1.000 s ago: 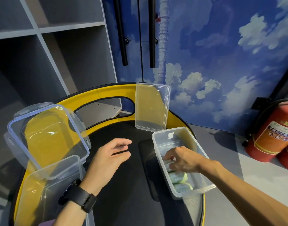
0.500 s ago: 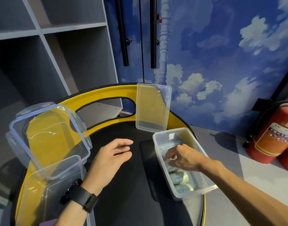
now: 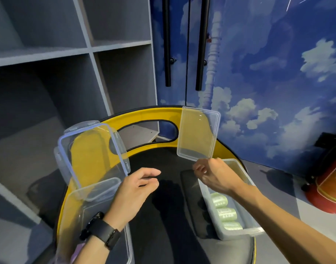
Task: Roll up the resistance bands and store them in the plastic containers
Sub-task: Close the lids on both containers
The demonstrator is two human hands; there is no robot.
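A clear plastic container (image 3: 248, 228) stands at the right of the black round table, with three rolled pale-green resistance bands (image 3: 225, 212) lying in a row inside. My right hand (image 3: 215, 176) hovers above the container's far end, fingers loosely curled, holding nothing, just below a clear flat lid (image 3: 198, 136) that leans on the yellow rim. My left hand (image 3: 136, 189), with a black watch on the wrist, hangs open over the table's middle. A second clear container (image 3: 91, 202) sits at the left, its clip lid (image 3: 92, 149) propped upright behind it.
The table (image 3: 163, 216) has a black top and a yellow raised rim with a cut-out handle. Grey shelves stand to the left, a blue cloud-painted door behind. A red fire extinguisher (image 3: 332, 187) stands on the floor at right.
My right hand has lifted out of the right container and moved toward the leaning flat lid, leaving the rolled bands inside. My left hand has barely moved. The view has tilted upward.
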